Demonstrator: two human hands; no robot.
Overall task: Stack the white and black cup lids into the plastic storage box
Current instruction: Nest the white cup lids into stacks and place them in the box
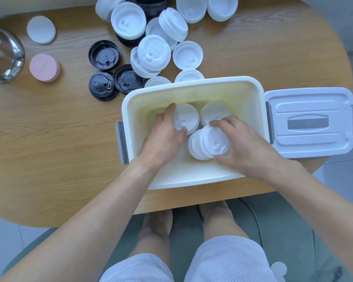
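Both hands are working inside the box (192, 86): a lid stack (186, 119) is being gripped by the left hand (163, 135), a leaning stack (208, 143) by the right hand (245, 143); tilted, it could be toppled.

The storage box (192, 88) is set on the table (59, 139) near its front edge. Three lid stacks are placed inside the box: one (186, 118) at the rear left, one (214, 111) at the rear right, one (207, 144) in front of them. The box cover (310, 123) is laid flat just right of the box. Loose lids (154, 51) are heaped behind the box, and three more lids (104, 54) are found behind and left of it.
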